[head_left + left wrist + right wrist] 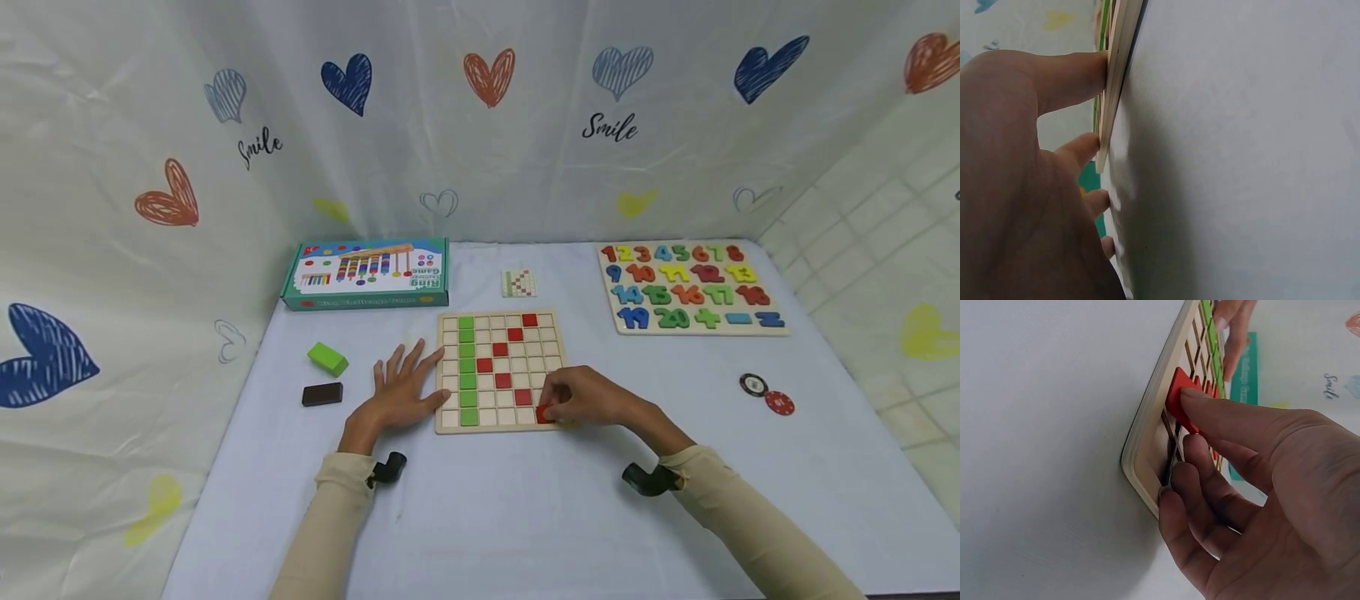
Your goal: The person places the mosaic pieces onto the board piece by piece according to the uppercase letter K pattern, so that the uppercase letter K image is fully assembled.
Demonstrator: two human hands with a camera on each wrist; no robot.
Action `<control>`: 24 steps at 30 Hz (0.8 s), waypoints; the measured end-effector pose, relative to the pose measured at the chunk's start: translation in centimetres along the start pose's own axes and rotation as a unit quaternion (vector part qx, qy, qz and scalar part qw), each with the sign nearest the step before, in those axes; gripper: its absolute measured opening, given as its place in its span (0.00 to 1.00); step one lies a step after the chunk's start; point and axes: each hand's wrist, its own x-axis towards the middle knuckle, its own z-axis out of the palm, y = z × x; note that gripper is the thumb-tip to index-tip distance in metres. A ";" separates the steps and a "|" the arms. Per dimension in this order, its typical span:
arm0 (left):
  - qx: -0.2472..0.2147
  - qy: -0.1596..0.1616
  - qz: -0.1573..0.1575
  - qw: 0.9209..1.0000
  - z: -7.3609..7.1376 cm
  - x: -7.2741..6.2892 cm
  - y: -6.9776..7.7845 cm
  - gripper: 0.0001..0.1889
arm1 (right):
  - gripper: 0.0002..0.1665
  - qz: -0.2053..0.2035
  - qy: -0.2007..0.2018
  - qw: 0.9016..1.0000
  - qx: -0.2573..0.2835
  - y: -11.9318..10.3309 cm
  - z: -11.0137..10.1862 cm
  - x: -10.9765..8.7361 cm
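Note:
A wooden grid board lies on the table with a column of green tiles near its left side. Red tiles form two slanting lines to the right of that column. My right hand pinches a red square tile at the board's near right corner. In the right wrist view this tile tilts over the grid, the thumb on its face and the other fingers curled close to the board. Fingers spread, my left hand rests at the board's left edge, with thumb and index fingertips on the rim.
Behind the board lie a small pattern card and a green game box. A number puzzle is at the back right, with black and red chips before it. Green and dark brown blocks sit left.

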 end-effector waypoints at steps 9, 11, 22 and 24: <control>-0.011 0.003 -0.002 1.000 -0.1 -0.5 0.1 0.41 | 0.06 0.009 0.009 1.000 -0.008 -0.4 0.2 0.1; -0.012 0.003 -0.001 1.000 -0.1 -0.5 0.1 0.41 | 0.07 0.011 0.013 1.000 -0.015 -0.4 0.2 0.1; 0.002 -0.004 -0.009 1.000 0.1 0.0 -0.1 0.42 | 0.06 0.010 0.018 0.999 -0.040 -0.4 0.2 0.3; 0.006 -0.007 -0.010 1.000 0.0 0.0 0.0 0.42 | 0.06 0.012 0.019 0.999 -0.036 -0.3 0.2 0.2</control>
